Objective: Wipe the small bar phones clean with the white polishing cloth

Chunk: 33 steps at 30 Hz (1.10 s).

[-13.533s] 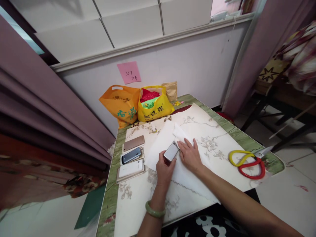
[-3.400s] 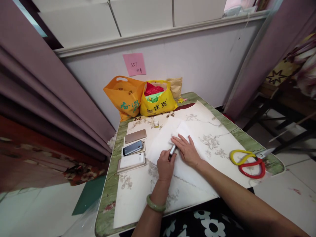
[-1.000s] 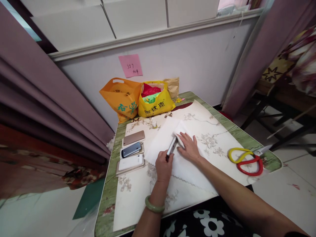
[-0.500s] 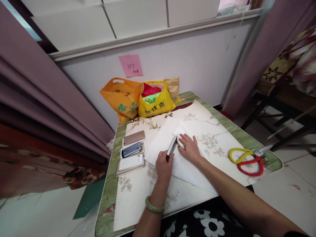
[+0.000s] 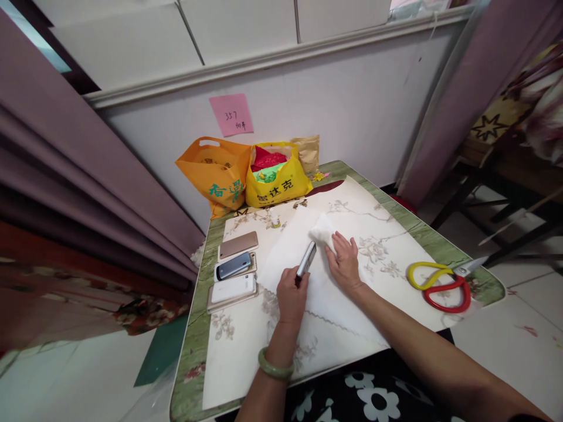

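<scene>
While the left hand (image 5: 292, 295) gripped a silver phone (image 5: 306, 260) tilted up on its edge over the white cloth (image 5: 308, 275), the right hand (image 5: 345, 262) closed on a bunched fold of that cloth (image 5: 323, 231) just beyond the phone's far end. Judging by this, wiping of the phone was under way rather than finished, since it stood in the grip and the wad sat beside it, not on it. Left of the left hand lay three more phones (image 5: 235, 268) in a column, whether wiped or waiting I could not tell. Well to the right of the right hand lay scissors (image 5: 440, 284). Beyond both hands, an orange bag (image 5: 215, 179) and a yellow bag (image 5: 275, 179) carried Chinese characters, and a pink note (image 5: 231, 114) on the wall read "357" with two small characters I could not make out.
</scene>
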Each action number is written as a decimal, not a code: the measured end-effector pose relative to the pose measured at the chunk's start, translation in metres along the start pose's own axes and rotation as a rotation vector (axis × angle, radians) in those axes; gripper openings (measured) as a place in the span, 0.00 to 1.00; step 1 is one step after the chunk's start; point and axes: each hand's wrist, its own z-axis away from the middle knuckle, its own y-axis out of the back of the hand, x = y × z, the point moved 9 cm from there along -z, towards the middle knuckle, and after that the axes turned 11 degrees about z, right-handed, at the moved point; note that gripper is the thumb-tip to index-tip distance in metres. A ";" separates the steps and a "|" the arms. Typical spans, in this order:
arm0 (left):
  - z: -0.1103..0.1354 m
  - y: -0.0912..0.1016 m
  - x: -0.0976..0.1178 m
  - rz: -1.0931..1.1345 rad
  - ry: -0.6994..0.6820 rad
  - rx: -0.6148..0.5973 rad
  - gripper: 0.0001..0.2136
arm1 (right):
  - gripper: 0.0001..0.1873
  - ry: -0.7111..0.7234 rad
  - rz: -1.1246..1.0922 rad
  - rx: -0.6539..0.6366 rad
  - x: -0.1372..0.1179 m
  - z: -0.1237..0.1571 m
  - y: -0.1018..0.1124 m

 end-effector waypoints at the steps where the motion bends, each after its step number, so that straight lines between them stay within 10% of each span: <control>1: 0.000 0.000 0.000 0.002 -0.002 -0.002 0.08 | 0.21 0.092 0.033 -0.017 -0.012 0.001 0.001; 10: 0.000 0.002 -0.003 0.033 0.014 0.025 0.04 | 0.33 0.803 0.013 -0.184 -0.090 0.048 0.006; 19: 0.000 -0.001 0.002 0.033 -0.001 -0.022 0.09 | 0.41 0.350 0.240 -0.172 -0.056 0.014 -0.006; 26: 0.000 0.000 -0.002 -0.020 -0.008 0.018 0.03 | 0.36 0.596 0.141 -0.245 -0.085 0.044 0.001; 33: -0.001 -0.002 -0.001 0.008 0.002 -0.012 0.09 | 0.43 0.380 0.071 -0.343 -0.056 0.008 -0.021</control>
